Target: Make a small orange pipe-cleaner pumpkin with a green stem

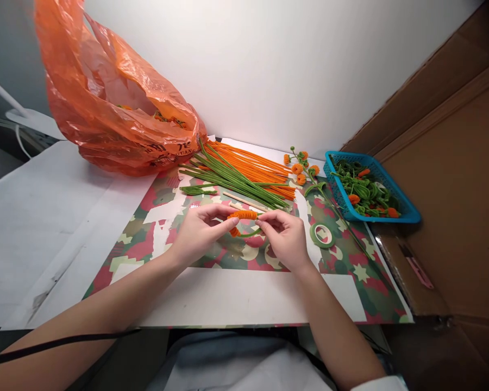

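Between my two hands is a coiled orange pipe cleaner (244, 215) with a green pipe cleaner stem (252, 234) curving below it. My left hand (199, 231) pinches the left end of the orange coil between thumb and fingers. At its right end my right hand (284, 236) is closed on the green stem tip, thumb against forefinger. Just beyond the hands lie thin wooden sticks (244, 201), a bundle of green pipe cleaners (236, 176) and a spread of orange pipe cleaners (252, 162). A green leaf piece (198, 191) rests left of the bundle.
An orange plastic bag (122, 125) stands at the back left. Right of my hands are a roll of green tape (321, 235), a finished orange flower stem (299, 168) and a blue basket (409, 214) of green and orange pieces. Pink-handled tweezers (419, 271) lie on cardboard at far right.
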